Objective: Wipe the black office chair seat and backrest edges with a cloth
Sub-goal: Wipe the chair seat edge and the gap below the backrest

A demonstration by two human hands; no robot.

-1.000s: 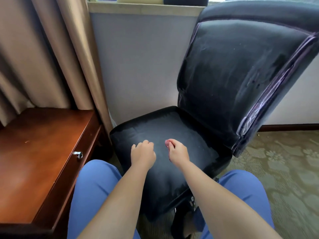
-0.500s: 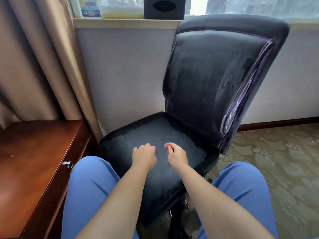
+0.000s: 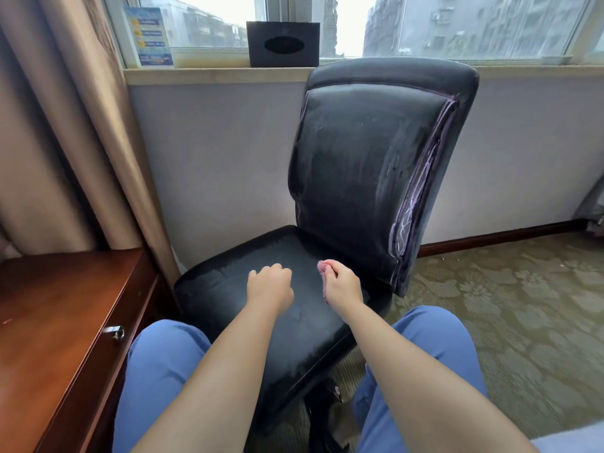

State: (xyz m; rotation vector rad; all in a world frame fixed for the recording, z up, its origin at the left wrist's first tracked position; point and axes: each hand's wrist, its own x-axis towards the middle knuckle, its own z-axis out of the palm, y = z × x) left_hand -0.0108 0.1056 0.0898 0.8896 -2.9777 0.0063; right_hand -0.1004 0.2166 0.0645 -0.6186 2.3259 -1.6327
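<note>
Head view: the right hand [image 3: 343, 284] has its fingers curled round a small pink cloth [image 3: 323, 269], bunched tight so that only a fold shows at the knuckles and along the inner side of the palm. The hand sits over the far right part of the seat [image 3: 261, 322]; whether the cloth actually presses on the leather cannot be told from this angle. The left hand [image 3: 269, 284] lies just beside it to the left, fingers curled under and holding nothing visible, apparently resting on the seat surface.

The black office chair stands against the wall below the window, its seat between the person's knees and its backrest [image 3: 369, 171] upright at the far side, turned slightly left. Seat and backrest face both carry dull, streaky smears and a damp sheen, consistent with wiping already applied over the broad surfaces. The right backrest edge [image 3: 421, 204] shows pale, cracked piping; its state of cleaning cannot be determined.

Assessment: the broad faces appear largely covered. The backrest edges, top rim and the seat's near rim show no clear sign of attention and are judged outstanding.

Surroundings: a wooden desk [image 3: 49, 338] at the near left, curtain [image 3: 65, 142] behind it, a black tissue box [image 3: 282, 44] and a printed card [image 3: 150, 35] on the sill, patterned carpet [image 3: 523, 305] at the right.
</note>
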